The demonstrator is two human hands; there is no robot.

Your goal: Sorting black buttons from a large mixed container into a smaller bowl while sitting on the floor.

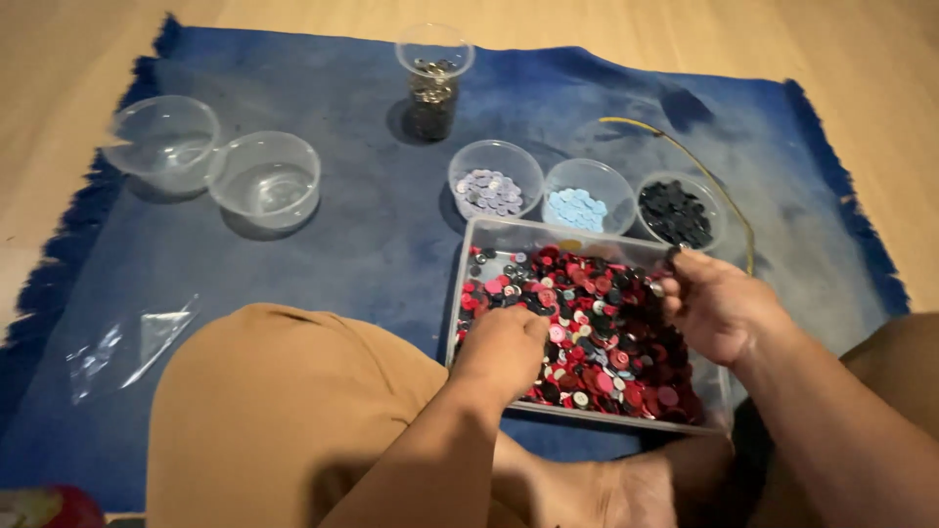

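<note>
A clear rectangular tray (489, 233) full of mixed red, black and white buttons (616, 332) sits on a blue mat in front of me. My left hand (504, 350) reaches down into the buttons at the tray's left side, fingers curled among them. My right hand (714, 305) hovers over the tray's right end, fingers pinched on a dark button near the far right corner. Just beyond the tray stand three small clear bowls: one with pale lilac buttons (492, 191), one with light blue buttons (577, 207), one with black buttons (675, 212).
The blue fringed mat (342, 225) lies on a wooden floor. Two empty clear bowls (264, 181) sit at the left. A tall clear cup of dark buttons (431, 83) stands at the back. A clear plastic bag (132, 344) lies near my left knee (264, 411). A thin yellow cord (704, 171) curves behind the bowls.
</note>
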